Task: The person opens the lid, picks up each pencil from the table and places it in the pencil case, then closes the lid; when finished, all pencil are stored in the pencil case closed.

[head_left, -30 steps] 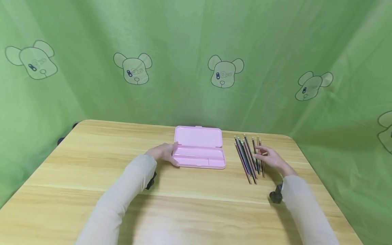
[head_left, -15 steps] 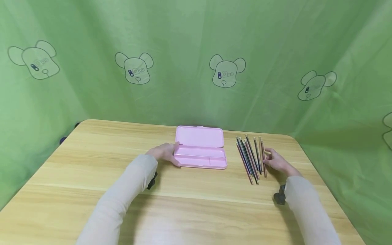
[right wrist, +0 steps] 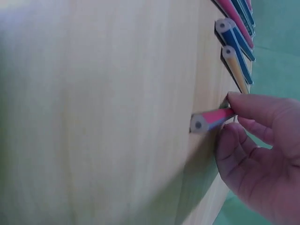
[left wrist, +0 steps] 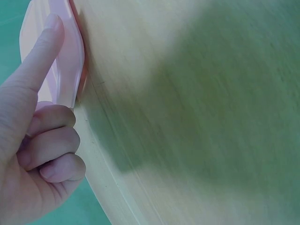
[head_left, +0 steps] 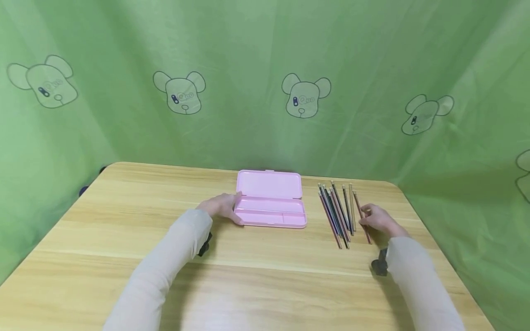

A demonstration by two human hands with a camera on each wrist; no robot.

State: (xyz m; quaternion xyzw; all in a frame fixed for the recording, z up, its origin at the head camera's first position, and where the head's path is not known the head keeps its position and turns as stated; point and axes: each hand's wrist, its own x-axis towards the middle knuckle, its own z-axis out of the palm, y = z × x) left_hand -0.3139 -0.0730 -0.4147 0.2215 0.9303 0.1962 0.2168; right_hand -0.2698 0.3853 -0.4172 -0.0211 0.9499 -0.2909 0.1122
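A pink pencil case lies with its lid raised at the back middle of the table. My left hand grips its left end; in the left wrist view, the thumb lies along the pink case and the other fingers are curled. At the right, my right hand pinches a red pencil between thumb and fingers. In the right wrist view, this red pencil points its unsharpened end at the camera, close to the tabletop. Several more pencils lie in a loose bunch left of that hand.
The wooden table has rounded back corners. Behind it and at both sides hangs a green curtain with bear-head drawings. One plain wood-coloured pencil lies at the right edge of the bunch, nearest the right hand.
My right hand has moved right from the bunch and taken hold of the red pencil, drawing its near end rightward, away from the others. The left hand and the case have stayed put.
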